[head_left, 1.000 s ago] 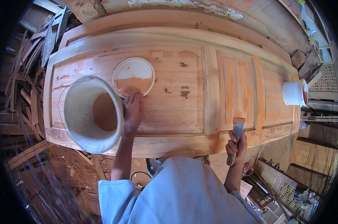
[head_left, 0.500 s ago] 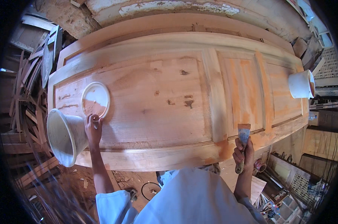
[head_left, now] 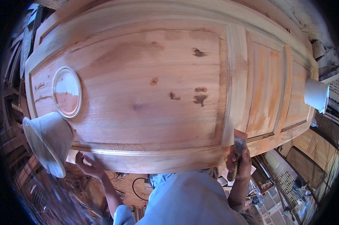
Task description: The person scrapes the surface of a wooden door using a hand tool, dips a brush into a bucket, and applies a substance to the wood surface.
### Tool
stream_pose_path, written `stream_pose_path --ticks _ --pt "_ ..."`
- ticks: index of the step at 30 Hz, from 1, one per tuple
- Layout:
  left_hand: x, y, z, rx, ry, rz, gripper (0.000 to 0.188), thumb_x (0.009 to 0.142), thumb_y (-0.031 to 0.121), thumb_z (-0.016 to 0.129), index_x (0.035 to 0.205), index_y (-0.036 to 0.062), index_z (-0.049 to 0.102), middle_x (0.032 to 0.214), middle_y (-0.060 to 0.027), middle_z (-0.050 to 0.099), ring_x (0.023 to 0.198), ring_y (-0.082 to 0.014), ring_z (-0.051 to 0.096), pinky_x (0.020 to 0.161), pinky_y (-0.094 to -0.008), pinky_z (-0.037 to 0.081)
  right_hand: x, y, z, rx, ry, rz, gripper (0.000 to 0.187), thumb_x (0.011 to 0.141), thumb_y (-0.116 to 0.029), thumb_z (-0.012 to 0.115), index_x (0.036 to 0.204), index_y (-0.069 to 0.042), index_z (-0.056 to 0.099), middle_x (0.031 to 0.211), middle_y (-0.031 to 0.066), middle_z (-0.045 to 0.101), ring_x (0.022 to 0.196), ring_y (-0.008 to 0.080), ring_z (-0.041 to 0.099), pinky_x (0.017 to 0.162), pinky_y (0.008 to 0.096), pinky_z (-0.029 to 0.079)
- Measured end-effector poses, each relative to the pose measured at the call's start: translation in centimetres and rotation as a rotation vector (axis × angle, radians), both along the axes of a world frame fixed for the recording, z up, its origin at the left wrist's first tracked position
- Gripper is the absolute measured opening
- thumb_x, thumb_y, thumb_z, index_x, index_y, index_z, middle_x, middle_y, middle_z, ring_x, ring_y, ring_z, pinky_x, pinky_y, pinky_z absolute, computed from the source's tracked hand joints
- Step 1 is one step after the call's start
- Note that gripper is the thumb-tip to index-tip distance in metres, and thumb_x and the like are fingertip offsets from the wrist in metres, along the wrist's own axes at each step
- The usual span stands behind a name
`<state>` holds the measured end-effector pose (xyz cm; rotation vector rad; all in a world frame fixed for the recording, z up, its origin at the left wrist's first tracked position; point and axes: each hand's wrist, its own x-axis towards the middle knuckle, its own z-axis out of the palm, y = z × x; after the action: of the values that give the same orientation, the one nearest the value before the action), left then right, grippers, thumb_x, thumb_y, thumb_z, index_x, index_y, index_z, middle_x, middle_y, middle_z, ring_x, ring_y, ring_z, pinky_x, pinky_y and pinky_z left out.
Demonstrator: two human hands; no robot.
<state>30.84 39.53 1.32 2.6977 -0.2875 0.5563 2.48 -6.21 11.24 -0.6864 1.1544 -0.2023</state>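
A large panelled wooden door (head_left: 147,82) lies flat in front of me. My right hand (head_left: 238,163) is closed round the handle of a putty knife (head_left: 240,139); its blade points up and bears orange-brown paste along the tip. My left hand (head_left: 90,165) is empty, fingers loosely apart, at the door's near edge beside a whitish bucket (head_left: 57,133). Beyond that bucket, a round white lid (head_left: 66,84) rests on the door with reddish-brown putty in it. Dark knots and small hollows mark the big panel. Orange smears streak the right-hand panels.
Another white bucket (head_left: 315,94) stands at the door's far right end. A second door edge (head_left: 61,18) shows behind the first. Scrap wood is piled along the left. Carved panels (head_left: 285,176) and more timber lie below on the right. A thin dark hoop is on the floor.
My left hand has let go of the lid's rim and drawn back to the near edge. The whole view has shifted closer over the door. My right hand keeps the putty knife, its blade now tilted.
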Motion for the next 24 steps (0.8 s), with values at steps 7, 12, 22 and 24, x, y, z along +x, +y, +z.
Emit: stream_pose_path --ticks 7,12,22,24 --pt "2.2 4.7 -0.5 -0.084 0.047 0.257 0.031 0.106 0.019 0.053 0.121 -0.0074 0.061 0.119 -0.0203 0.066 0.110 -0.0322 0.063 0.094 -0.0410 0.051 5.4 0.9 -1.2 -0.443 0.178 0.468 0.056 0.103 -0.023 0.059 0.153 -0.006 0.039 0.078 0.0014 0.054 0.053 0.0067 0.052 0.047 0.0234 0.044" --pt "2.8 4.2 -1.2 -0.002 0.059 0.152 0.033 0.104 0.019 0.054 0.123 -0.0074 0.062 0.123 -0.0210 0.065 0.116 -0.0343 0.061 0.101 -0.0438 0.048 9.4 1.8 -3.3 -1.087 0.334 0.853 0.056 0.098 -0.007 0.061 0.150 -0.006 0.042 0.104 0.0192 0.064 0.092 0.0347 0.066 0.084 0.0435 0.053" --pt "3.1 3.8 -1.2 -0.199 -0.017 0.136 0.038 0.104 0.027 0.055 0.121 -0.0061 0.064 0.119 -0.0213 0.067 0.112 -0.0353 0.063 0.098 -0.0447 0.048 10.2 0.9 -5.1 -1.287 0.167 0.698 0.052 0.099 -0.008 0.060 0.149 -0.008 0.044 0.106 0.0193 0.064 0.092 0.0306 0.067 0.082 0.0383 0.055" --pt "2.8 4.0 -1.2 -0.226 -0.012 0.143 0.038 0.104 0.026 0.055 0.120 -0.0065 0.065 0.118 -0.0213 0.068 0.111 -0.0350 0.063 0.098 -0.0444 0.049 8.5 1.5 -4.9 -1.066 0.115 0.656 0.049 0.101 -0.012 0.060 0.147 -0.006 0.045 0.108 0.0178 0.065 0.092 0.0222 0.066 0.081 0.0323 0.055"
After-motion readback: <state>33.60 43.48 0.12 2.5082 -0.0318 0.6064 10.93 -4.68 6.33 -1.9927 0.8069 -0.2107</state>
